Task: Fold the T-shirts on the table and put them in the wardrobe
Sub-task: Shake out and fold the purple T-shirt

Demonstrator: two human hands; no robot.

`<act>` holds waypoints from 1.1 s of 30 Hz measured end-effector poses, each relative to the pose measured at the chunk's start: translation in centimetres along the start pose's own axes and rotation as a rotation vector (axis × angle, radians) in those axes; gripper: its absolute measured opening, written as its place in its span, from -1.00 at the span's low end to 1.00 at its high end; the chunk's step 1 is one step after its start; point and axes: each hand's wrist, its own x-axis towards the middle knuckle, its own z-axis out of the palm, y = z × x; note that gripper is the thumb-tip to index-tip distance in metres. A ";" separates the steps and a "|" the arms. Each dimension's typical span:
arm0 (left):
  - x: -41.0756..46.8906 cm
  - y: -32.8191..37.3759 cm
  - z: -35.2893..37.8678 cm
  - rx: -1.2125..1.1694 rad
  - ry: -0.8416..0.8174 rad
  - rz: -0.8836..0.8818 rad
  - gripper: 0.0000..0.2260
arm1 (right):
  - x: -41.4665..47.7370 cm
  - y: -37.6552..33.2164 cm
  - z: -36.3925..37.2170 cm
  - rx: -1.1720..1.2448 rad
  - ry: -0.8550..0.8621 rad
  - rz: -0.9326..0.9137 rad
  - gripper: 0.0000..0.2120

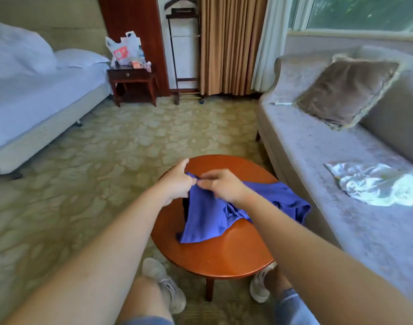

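While both hands met above the far-left part of the round wooden table (224, 256), the left hand (177, 181) and the right hand (224, 186) each pinched the same raised edge of the blue T-shirt (210, 221), their fingertips almost touching. From that lifted edge the shirt fell to the tabletop. One flap pointed toward the near-left rim. The rest lay bunched and ran right, so its long axis went roughly left to right across the table, with the right end spilling over the rim beside the sofa (318, 160). Which end was the collar could not be told. A strip of dark cloth (185, 207) showed under the shirt's left edge; what it was could not be made out.

On the sofa, to the right, a crumpled shiny plastic bag (374, 184) lay flat, and farther off a brown cushion (343, 90) leaned on the backrest. At the far left, beside the bed (36, 95), a nightstand (132, 76) with its drawer closed carried a white carrier bag (123, 50) with a red print; its contents were hidden.
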 end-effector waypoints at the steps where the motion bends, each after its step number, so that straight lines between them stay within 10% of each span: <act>1: 0.1 -0.7 0.1 -0.003 -0.024 -0.015 -0.34 | -0.3 0.9 0.5 0.001 -0.010 0.006 -0.92; 13: -2.8 -2.0 1.4 0.055 0.001 0.001 -0.35 | -2.7 3.8 0.0 0.399 0.385 0.146 -0.88; 33: -6.0 0.5 2.3 0.353 0.111 0.433 -0.76 | -6.9 1.6 -6.2 -0.023 0.513 0.008 -0.78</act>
